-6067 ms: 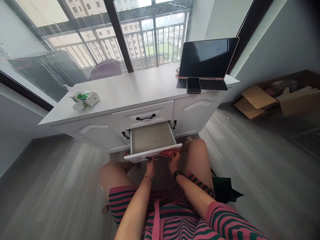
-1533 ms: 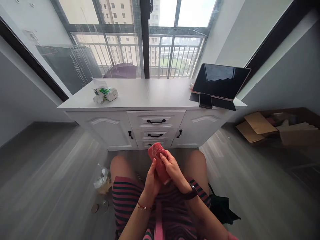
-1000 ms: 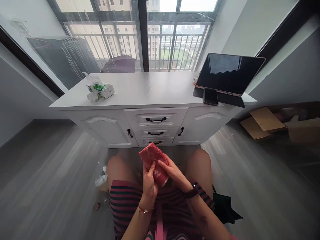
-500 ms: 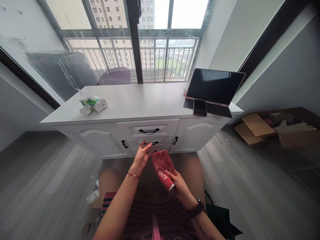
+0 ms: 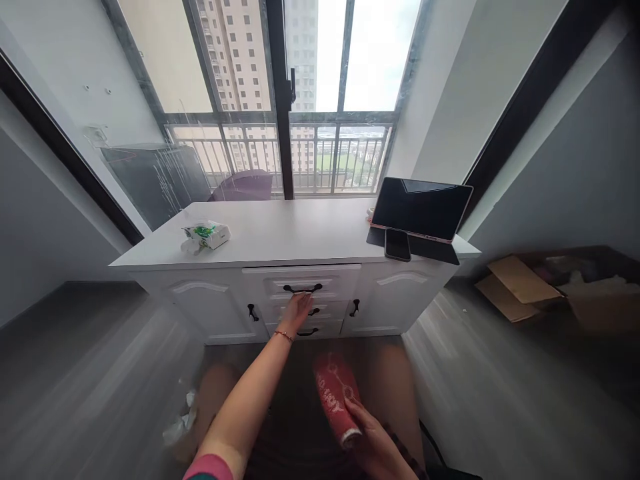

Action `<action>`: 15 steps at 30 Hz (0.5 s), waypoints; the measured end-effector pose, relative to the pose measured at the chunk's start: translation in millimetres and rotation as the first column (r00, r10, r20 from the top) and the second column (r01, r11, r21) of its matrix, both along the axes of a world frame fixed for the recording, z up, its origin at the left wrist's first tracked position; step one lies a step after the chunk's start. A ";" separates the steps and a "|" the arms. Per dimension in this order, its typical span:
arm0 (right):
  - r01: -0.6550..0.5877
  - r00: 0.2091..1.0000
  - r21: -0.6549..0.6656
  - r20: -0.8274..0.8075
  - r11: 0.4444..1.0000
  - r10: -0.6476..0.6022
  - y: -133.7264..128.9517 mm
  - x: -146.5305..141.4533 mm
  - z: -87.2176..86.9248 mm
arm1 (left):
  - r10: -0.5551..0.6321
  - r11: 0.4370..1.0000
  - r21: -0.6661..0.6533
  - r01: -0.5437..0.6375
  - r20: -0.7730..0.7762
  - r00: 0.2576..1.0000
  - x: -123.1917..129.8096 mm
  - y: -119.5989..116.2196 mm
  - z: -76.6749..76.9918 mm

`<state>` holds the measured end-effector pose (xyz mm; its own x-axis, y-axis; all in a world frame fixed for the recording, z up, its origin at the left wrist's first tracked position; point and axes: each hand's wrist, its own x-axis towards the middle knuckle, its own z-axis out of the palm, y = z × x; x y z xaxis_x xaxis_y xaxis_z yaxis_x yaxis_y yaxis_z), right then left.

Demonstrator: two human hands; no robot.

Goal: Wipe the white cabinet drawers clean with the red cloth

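My left hand (image 5: 299, 309) reaches to the black handle (image 5: 303, 289) of the top drawer (image 5: 345, 277) in the white cabinet, its fingers curled at the bar. That drawer looks closed, or nearly so. Lower down, my right hand (image 5: 369, 427) grips a red rolled pouch or cloth (image 5: 336, 393) with white patterning, held above my lap. The pouch has a pale rim at its near end. My right thumb lies on top of it, and the other fingers are mostly hidden beneath.
On the cabinet top (image 5: 300, 233) are a tissue pack (image 5: 213, 235) at the left, and a tablet (image 5: 423, 210) with a phone (image 5: 397, 245) at the right. An open cardboard box (image 5: 525, 283) lies on the floor at right. Crumpled white tissue (image 5: 180, 423) is at lower left.
My left hand has moved from beside the red pouch forward to the top drawer handle. My right hand, with the pouch, sits lower in view. The camera view has tilted up.
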<state>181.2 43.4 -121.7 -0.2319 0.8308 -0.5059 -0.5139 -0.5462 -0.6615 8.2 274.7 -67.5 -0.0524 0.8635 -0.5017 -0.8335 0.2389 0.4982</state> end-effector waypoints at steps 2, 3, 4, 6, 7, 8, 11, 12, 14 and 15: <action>0.054 0.997 -0.097 -0.047 0.994 -0.059 2.1 -0.2 5.0 | 0.020 1.000 -0.010 -0.020 -0.008 1.000 2.7 -10.7 -5.1; 0.072 0.993 -0.151 -0.081 0.986 -0.085 3.0 0.5 8.7 | 0.029 0.999 -0.019 -0.029 -0.017 0.999 4.0 -17.0 -7.5; 0.079 0.988 -0.190 -0.119 0.979 -0.103 3.7 1.6 12.9 | 0.036 0.999 -0.027 -0.036 -0.026 0.999 5.2 -23.9 -9.9; 0.075 0.976 -0.198 -0.187 0.977 -0.113 4.2 4.9 22.2 | 0.043 0.999 -0.027 -0.044 -0.047 0.998 7.1 -39.3 -13.9; 0.070 0.972 -0.175 -0.208 0.982 -0.106 4.2 6.9 27.0 | 0.042 0.999 -0.022 -0.043 -0.057 0.998 7.6 -47.5 -15.5; 0.069 0.971 -0.136 -0.216 0.988 -0.098 4.5 9.0 31.9 | 0.040 0.999 -0.018 -0.041 -0.066 0.997 7.8 -55.9 -16.7; 0.080 0.978 -0.010 -0.193 0.997 -0.080 10.1 15.3 49.2 | -0.001 1.000 -0.015 0.000 -0.067 0.998 5.6 -80.5 -17.2; 0.087 0.980 0.020 -0.182 0.996 -0.081 14.6 17.1 56.8 | -0.027 0.999 -0.018 0.026 -0.061 0.998 4.0 -88.6 -16.0; 0.121 0.980 0.080 -0.170 0.989 -0.106 28.1 20.0 76.1 | -0.099 0.995 -0.032 0.097 -0.047 0.994 0.2 -105.4 -10.4; 0.143 0.981 0.135 -0.153 0.980 -0.122 36.6 21.1 87.8 | -0.139 0.989 -0.060 0.136 -0.046 0.989 -2.0 -114.4 -5.6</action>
